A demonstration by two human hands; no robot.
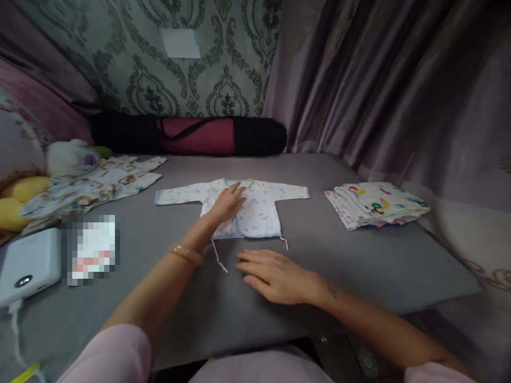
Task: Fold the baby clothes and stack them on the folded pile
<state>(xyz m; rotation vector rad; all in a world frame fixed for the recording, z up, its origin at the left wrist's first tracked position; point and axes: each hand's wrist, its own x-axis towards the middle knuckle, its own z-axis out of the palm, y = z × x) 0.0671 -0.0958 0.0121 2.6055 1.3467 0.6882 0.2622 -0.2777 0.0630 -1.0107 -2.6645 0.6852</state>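
A small white baby shirt [259, 210] with pale blue prints and blue edging lies spread flat on the grey surface, its sleeves stretched out to both sides. White tie strings hang from its lower hem. My left hand [228, 203] rests flat on the shirt's chest below the neckline, fingers extended, hiding part of the front. Closer to me, my right hand [277, 275] is held palm down just below the hem, fingers stretched out and apart from the shirt. Neither hand grips anything.
Folded printed cloths [377, 205] are stacked at the right. Another printed garment [107, 183] lies at the left beside plush toys [67, 157]. A white power bank [32, 263] with a cable sits at the near left. A black and magenta long bag [195, 135] lies along the wall.
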